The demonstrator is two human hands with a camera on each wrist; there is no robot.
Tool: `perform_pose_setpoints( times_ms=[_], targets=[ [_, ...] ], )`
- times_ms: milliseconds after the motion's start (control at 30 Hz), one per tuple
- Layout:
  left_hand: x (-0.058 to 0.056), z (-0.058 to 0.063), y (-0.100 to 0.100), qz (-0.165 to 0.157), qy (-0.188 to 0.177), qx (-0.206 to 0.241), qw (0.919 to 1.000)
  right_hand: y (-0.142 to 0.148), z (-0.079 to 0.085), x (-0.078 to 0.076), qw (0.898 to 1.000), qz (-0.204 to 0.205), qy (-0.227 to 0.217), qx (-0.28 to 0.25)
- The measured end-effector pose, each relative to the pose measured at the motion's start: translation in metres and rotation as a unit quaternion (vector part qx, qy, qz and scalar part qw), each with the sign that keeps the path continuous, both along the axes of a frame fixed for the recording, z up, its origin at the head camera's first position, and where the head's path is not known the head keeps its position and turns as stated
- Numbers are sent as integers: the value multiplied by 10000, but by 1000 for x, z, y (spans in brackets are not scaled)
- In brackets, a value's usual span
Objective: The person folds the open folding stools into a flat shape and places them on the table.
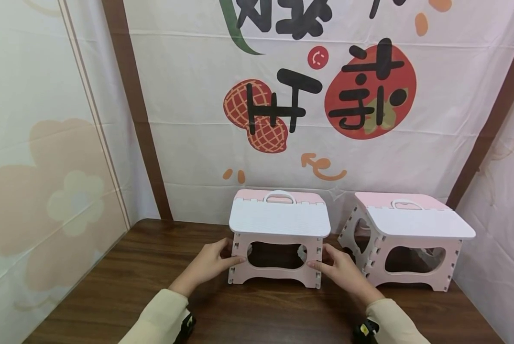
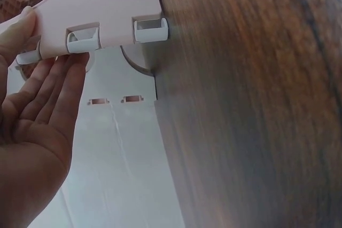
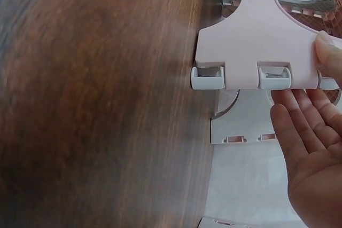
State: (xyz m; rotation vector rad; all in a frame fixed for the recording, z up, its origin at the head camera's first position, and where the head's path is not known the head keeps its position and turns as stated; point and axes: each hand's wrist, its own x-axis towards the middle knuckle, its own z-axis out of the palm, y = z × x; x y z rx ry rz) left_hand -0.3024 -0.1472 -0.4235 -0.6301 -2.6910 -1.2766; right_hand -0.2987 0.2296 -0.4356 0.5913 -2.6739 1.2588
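A pink and white folding step stool [image 1: 279, 217] stands unfolded on the table, its white handle arched up at the top. My left hand [image 1: 207, 266] grips its left side, thumb on the pink front panel and fingers around the hinged edge. On the opposite side my right hand [image 1: 344, 273] holds the stool the same way. The left wrist view shows the left hand's thumb on the pink leg panel [image 2: 107, 9], with the other fingers at the hinged edge. In the right wrist view, the thumb of the right hand [image 3: 315, 153] presses the matching panel [image 3: 251, 46].
A second pink and white folding stool [image 1: 420, 224] stands unfolded to the right, near the right hand. The dark wooden table [image 1: 265, 315] extends in front of both stools. Behind them hangs a printed white cloth [image 1: 188, 143], and more cloth hangs at both sides.
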Motion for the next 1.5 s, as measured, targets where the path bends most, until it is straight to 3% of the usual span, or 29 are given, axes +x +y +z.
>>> perform_pose_setpoints(
  times_ms=[1500],
  targets=[
    [-4,3,0,-204,57,-9,9998,1,2,-3,10000,-37,-79,0]
  ],
)
